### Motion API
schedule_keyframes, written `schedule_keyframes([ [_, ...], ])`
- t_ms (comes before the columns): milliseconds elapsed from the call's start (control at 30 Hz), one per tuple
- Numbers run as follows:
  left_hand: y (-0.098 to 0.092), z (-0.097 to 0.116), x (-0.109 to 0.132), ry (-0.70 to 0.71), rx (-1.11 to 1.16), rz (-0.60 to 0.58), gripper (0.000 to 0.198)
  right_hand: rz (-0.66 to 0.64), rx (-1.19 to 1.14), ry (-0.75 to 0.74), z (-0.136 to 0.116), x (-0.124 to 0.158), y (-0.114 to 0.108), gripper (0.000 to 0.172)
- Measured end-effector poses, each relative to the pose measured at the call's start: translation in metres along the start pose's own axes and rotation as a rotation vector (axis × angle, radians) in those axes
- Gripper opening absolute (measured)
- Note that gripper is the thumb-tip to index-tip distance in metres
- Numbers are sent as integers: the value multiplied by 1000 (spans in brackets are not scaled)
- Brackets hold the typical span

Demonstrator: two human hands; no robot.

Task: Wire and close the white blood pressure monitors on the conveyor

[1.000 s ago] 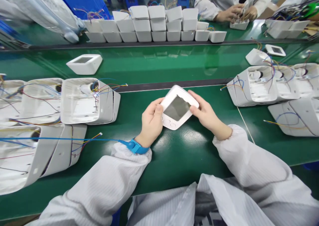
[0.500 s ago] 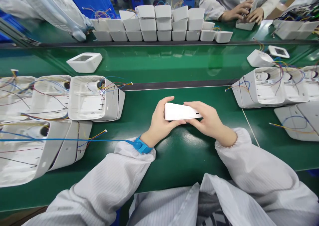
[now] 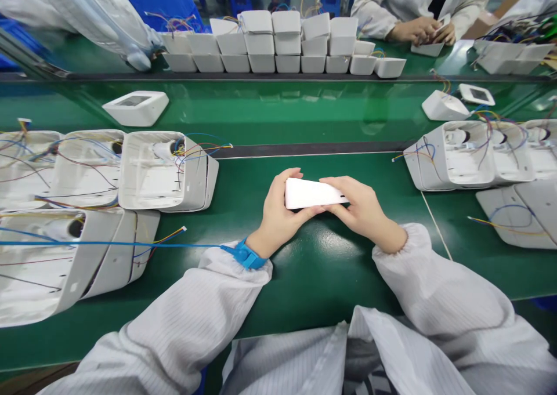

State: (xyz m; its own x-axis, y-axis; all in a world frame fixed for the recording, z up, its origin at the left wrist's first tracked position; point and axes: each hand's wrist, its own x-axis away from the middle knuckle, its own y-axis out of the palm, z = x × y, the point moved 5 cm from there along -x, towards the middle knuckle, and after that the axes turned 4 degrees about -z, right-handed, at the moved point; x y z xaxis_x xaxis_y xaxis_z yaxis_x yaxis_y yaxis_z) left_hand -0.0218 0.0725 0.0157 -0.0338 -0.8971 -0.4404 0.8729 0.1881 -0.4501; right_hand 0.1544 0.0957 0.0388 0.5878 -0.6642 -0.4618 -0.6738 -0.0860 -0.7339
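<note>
Both my hands hold a small white plastic panel (image 3: 311, 194) just above the green table (image 3: 304, 267). The panel is turned so that I see only its plain white side; its screen is hidden. My left hand (image 3: 278, 215) wraps its left end, thumb underneath. Gripping the right end is my right hand (image 3: 359, 209), its fingers over the top. A blue wrist strap (image 3: 243, 254) with a blue cord sits on my left wrist.
Open white housings with coloured wires (image 3: 165, 171) lie at the left, and more white housings (image 3: 456, 154) at the right. A screen panel (image 3: 134, 107) rests on the conveyor belt. Stacked white parts (image 3: 282, 41) line the far side. Another person's hands (image 3: 420, 31) work at the top right.
A second ago the panel's grey screen faced me; I have turned it edge-on, showing its white side. Since half a second ago it has barely moved.
</note>
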Motion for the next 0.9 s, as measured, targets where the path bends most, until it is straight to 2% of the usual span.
schedule_keyframes([
  [100, 3, -2, 1, 72, 1, -7, 85, 35, 12, -10, 13, 1, -4, 40],
  [167, 2, -3, 2, 114, -2, 24, 72, 105, 13, 56, 30, 3, -10, 44],
  [267, 0, -4, 3, 90, 75, 55, 44, 164, -5, 337, 63, 6, -18, 50],
  [367, 5, -3, 4, 4, 136, -86, 27, 139, -141, 675, 93, 12, -15, 48],
  [433, 10, -1, 5, -6, 98, -195, 22, 152, -228, 763, 104, 11, -11, 51],
  [567, 17, 3, 5, 26, 14, -296, 16, 271, -367, 731, 111, 3, -4, 51],
  [667, 19, 2, 4, 20, 15, -331, 17, 446, -639, 583, 108, -2, 0, 56],
  [700, 20, 2, 4, 20, 21, -341, 17, 455, -688, 537, 106, -3, 2, 58],
  [900, 22, 3, 5, 70, -8, -391, 15, 140, -397, 516, 94, -8, 22, 28],
])
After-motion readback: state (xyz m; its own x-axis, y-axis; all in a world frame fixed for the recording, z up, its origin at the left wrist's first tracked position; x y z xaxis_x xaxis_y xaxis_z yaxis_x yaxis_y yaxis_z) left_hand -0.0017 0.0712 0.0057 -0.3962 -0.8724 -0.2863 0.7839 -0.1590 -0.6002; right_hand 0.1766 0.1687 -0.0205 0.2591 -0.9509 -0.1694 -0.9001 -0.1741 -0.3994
